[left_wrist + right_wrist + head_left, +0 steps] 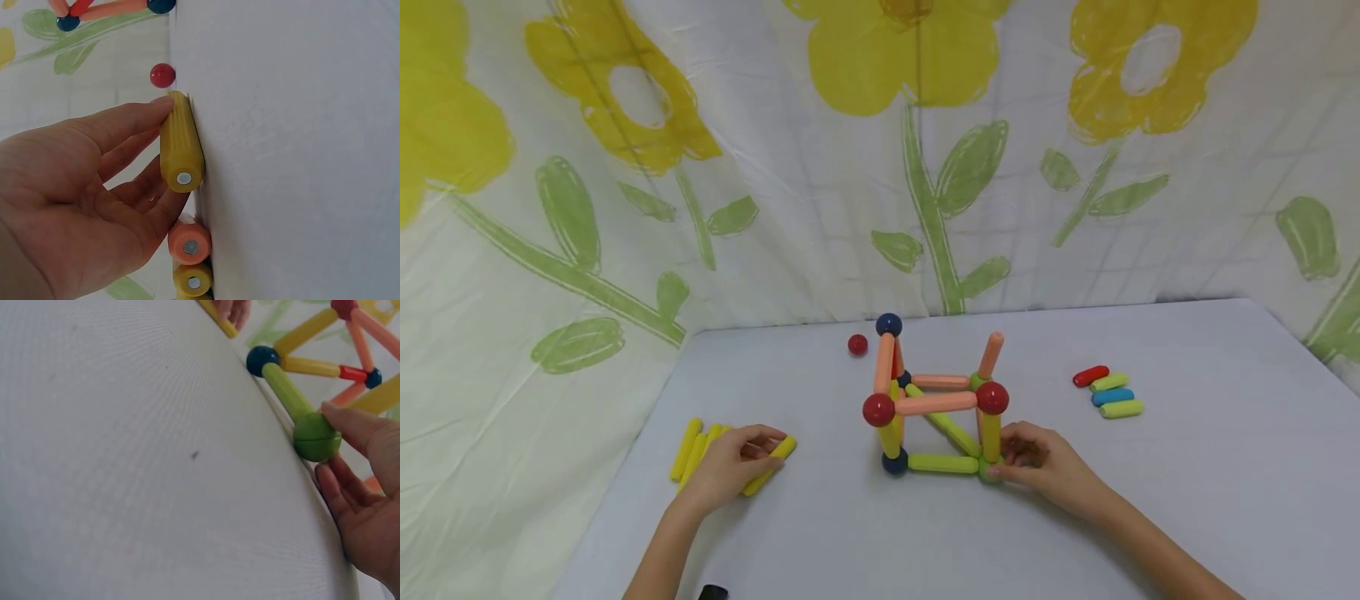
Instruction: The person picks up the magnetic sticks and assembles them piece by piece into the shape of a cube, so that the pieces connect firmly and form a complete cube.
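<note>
A frame of magnetic rods and balls stands mid-table in the head view. At its front right bottom corner, my right hand (1056,471) pinches a green ball (316,440) between thumb and fingers. From that ball a yellow rod (992,437) rises to a red ball (992,397), and a lime rod (943,464) runs left to a dark blue ball (895,462). Over on the left, my left hand (722,467) holds a yellow rod (180,144) by thumb and fingertips, close to the tabletop. The rod's near end shows a silver disc.
More yellow rods (685,450) lie beside and partly behind my left hand, with a pink rod (190,244) among them. A loose red ball (857,344) sits behind the frame. Several short rods (1122,409) lie at right. A flowered curtain (820,250) hangs behind the table.
</note>
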A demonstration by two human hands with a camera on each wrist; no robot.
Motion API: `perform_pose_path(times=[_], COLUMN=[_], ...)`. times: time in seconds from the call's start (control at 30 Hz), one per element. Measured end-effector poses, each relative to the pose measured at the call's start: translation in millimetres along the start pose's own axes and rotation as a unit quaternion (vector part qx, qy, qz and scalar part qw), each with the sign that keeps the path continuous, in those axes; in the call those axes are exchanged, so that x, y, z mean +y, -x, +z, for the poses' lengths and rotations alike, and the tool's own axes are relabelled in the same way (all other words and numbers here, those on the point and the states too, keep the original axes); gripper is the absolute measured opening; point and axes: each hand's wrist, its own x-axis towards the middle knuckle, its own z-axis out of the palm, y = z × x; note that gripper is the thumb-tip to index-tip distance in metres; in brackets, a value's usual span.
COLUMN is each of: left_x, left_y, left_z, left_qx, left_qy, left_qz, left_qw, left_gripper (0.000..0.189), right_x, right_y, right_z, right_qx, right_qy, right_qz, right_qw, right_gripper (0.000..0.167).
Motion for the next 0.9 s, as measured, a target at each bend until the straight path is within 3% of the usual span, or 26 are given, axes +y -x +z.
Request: perform_pose_path(times=[0.33,0.53,0.73,0.9], left_x=[4.9,5.3,7.2,8.3], left_y=[-0.5,0.5,1.3,-0.6], left_z=[-0.1,-1.6,-3.4,-4.2], left_qx=[-0.006,-0.001,0.002,0.011], left_qy=[0.004,0.017,0.057,0.126], left_qz=[-0.001,-0.011,-0.003,-0.016], left_qw=[1.0000,0.9998,0.9984,0.9919], left_gripper=[0.031,0.032,0.037,0.043], right_x=[4,2,-2,-7], right_y=[-1.5,-2.3,-0.5,2.2], right_z=[-5,-13,-31,-51], right_qx=[-0.013,-0.033,-0.030,0.014], right_qy=[-0.004,-0.005,0.007,0.029], right_qz=[0.023,0.000,0.016,0.037], right_qw=[0.9996,0.9994,0.9994,0.9988], right_gripper=[0.038,0.035,0.036,0.036])
